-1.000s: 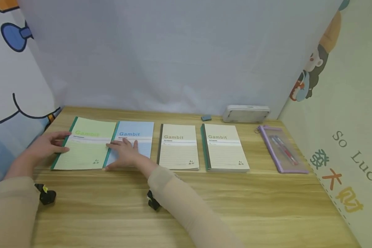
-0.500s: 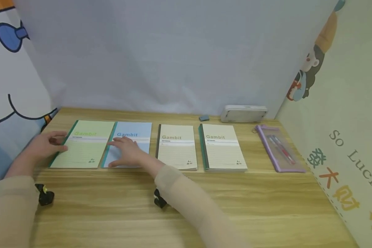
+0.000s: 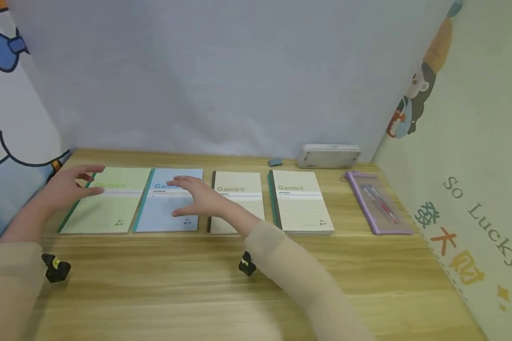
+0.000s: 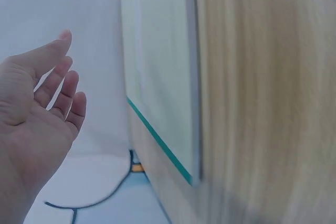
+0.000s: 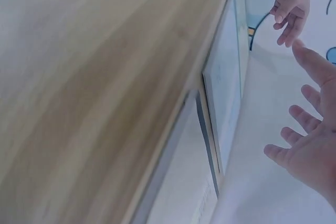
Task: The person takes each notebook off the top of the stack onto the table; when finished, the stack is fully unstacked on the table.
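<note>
Four notebooks would exceed a plain tally, so several lie in a row across the table. At the left is a green notebook (image 3: 106,208), and beside it a blue notebook (image 3: 166,206). My left hand (image 3: 66,187) hovers over the green one's left edge, fingers relaxed and apart from it, as the left wrist view shows. Above the blue notebook my right hand (image 3: 200,196) is raised with spread fingers, holding nothing. A cream notebook (image 3: 239,203) is partly hidden by the right forearm. Right of it sits a thicker cream notebook stack (image 3: 300,203).
A purple-edged zip pouch (image 3: 377,203) with pens inside lies at the right. Behind the row are a small blue-grey eraser (image 3: 275,162) and a white case (image 3: 329,156) against the back curtain. Printed curtains stand at both sides of the wooden table (image 3: 175,289).
Both hands have lifted off the notebooks. The right hand has shifted right, away from the green notebook's edge. The green and blue notebooks now lie side by side, and the head view has turned slightly.
</note>
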`<action>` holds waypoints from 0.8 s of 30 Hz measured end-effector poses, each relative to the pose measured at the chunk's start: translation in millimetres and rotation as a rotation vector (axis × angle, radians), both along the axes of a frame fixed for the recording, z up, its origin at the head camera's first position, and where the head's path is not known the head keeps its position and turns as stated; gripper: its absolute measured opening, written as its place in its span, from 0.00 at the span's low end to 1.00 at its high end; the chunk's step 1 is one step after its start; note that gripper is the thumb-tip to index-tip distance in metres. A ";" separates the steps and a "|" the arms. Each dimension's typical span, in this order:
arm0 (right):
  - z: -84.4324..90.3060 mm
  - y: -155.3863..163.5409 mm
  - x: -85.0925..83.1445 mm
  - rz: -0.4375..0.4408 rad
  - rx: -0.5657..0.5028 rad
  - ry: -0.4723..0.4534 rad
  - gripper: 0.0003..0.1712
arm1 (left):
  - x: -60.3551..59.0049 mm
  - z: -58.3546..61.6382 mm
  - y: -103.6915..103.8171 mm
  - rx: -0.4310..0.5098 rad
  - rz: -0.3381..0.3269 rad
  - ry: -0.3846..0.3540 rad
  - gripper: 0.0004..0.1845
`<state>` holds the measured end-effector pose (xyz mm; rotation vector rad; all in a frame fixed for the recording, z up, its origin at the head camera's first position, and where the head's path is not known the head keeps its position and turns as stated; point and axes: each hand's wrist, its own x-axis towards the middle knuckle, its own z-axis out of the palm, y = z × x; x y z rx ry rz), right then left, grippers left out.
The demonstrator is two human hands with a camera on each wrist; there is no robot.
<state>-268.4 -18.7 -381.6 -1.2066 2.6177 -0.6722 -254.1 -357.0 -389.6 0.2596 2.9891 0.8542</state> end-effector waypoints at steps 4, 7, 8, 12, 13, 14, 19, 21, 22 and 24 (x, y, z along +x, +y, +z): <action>14.1 18.0 0.4 -0.006 -0.023 0.023 0.43 | 1.8 13.2 17.9 -0.024 -0.015 0.037 0.36; 26.5 32.6 2.7 0.006 -0.048 0.036 0.42 | 2.7 22.7 36.1 -0.028 -0.033 0.055 0.37; 30.7 38.2 3.7 0.011 -0.056 0.041 0.42 | 2.9 26.1 43.4 -0.020 -0.043 0.062 0.37; 42.8 64.2 5.0 0.019 -0.080 0.084 0.42 | 3.6 38.2 74.1 0.011 -0.084 0.129 0.36; 44.9 71.5 5.1 0.013 -0.082 0.094 0.42 | 4.1 41.5 82.3 0.016 -0.095 0.147 0.35; 46.8 79.4 5.2 0.003 -0.089 0.093 0.42 | 4.0 44.1 90.3 0.023 -0.111 0.164 0.35; 55.8 120.2 8.1 -0.041 -0.106 0.109 0.41 | 8.7 55.7 130.4 0.045 -0.160 0.210 0.34; 59.3 134.4 9.8 -0.047 -0.120 0.131 0.40 | 12.3 59.5 145.4 0.051 -0.166 0.218 0.34; 60.4 141.4 10.5 -0.050 -0.127 0.143 0.39 | 14.0 60.7 153.0 0.049 -0.164 0.226 0.34; 61.6 155.5 11.6 -0.060 -0.140 0.169 0.39 | 16.9 63.1 168.0 0.051 -0.164 0.240 0.34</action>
